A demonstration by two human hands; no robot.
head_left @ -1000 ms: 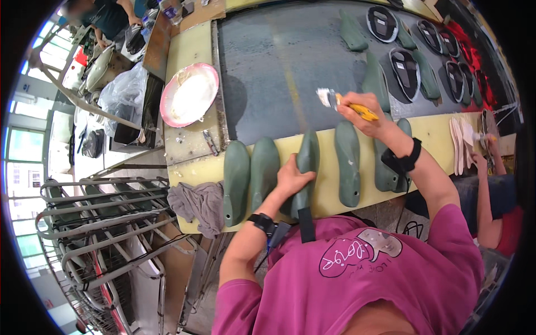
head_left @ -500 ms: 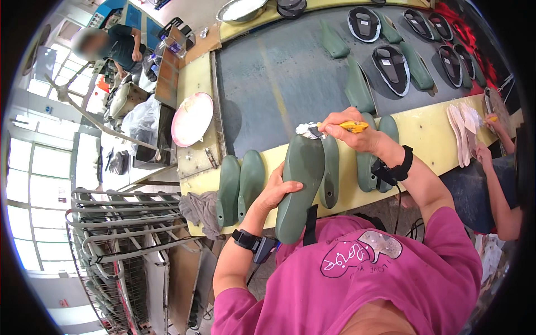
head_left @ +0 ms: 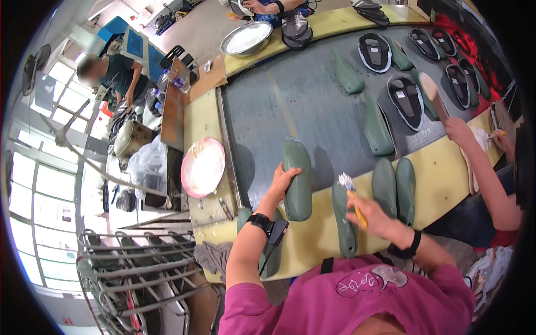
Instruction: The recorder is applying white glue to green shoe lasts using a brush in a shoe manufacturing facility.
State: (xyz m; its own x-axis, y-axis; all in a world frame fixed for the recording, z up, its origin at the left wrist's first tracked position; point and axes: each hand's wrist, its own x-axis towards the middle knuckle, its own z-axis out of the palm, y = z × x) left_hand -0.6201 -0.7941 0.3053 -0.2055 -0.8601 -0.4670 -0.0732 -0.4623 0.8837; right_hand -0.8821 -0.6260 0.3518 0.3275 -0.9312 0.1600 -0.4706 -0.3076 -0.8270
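**Green shoe last [head_left: 300,192] in the left hand [head_left: 285,181], brush [head_left: 354,199] in the right hand [head_left: 377,218]**

The green shoe last is held upright over the seam where the yellow worktop [head_left: 438,178] meets a dark grey panel [head_left: 262,128]. The left hand grips it from its 9 o'clock side, thumb laid across the near face, the other fingers mostly hidden behind. A pale line runs along its top end. Whether its lower end touches the worktop, I cannot tell.

The right hand, at about 4 o'clock from the last, has its fingers closed round the brush's yellow handle. White matter covers the bristles, which point to 11 o'clock and stand well apart from the held last. Another green last [head_left: 343,226] lies partly behind the brush and that hand, and a side-by-side pair of lasts [head_left: 395,190] lies at 3 o'clock.

At 9 o'clock is a pink-rimmed bowl [head_left: 183,174] with white contents. Between 7 and 8 o'clock more lasts [head_left: 272,257] show, partly covered by the left forearm, with a crumpled grey cloth [head_left: 215,257] beyond them.

On the panel, between 1 and 2 o'clock, stand dark shoe uppers [head_left: 405,103] and further green lasts [head_left: 379,125]. Past 2 o'clock, a co-worker's hand [head_left: 459,133] holds up a pale sole [head_left: 431,92].
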